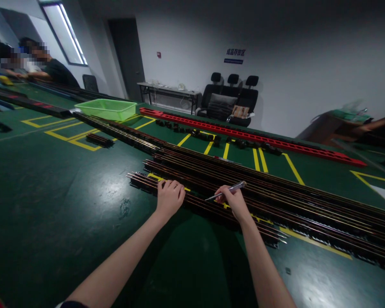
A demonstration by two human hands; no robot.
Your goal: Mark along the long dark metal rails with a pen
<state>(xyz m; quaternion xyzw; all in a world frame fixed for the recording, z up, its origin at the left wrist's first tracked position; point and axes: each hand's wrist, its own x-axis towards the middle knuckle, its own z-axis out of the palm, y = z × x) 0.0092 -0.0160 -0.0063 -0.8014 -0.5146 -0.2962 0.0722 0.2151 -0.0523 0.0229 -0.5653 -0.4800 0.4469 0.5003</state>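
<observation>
My left hand (170, 196) lies over the nearest long dark strip with copper-coloured rods (199, 202), its fingers curled round the far edge. In my right hand (230, 199) is a slim screwdriver (238, 187) with a clear-looking handle, held like a pen. Its thin metal shaft slants down to the left, and the tip is close to that same strip, just right of my left hand. I cannot tell whether the tip touches it. Just behind, more long strips with metal rods (259, 188) lie side by side.
A short bundle of rods (99, 140) lies at left on the green table (67, 184). Behind are a green basket (107, 109), a long red slotted rail (244, 133) and a row of small dark parts (202, 135). Other people (56, 70) sit far left; an arm (380, 124) shows far right.
</observation>
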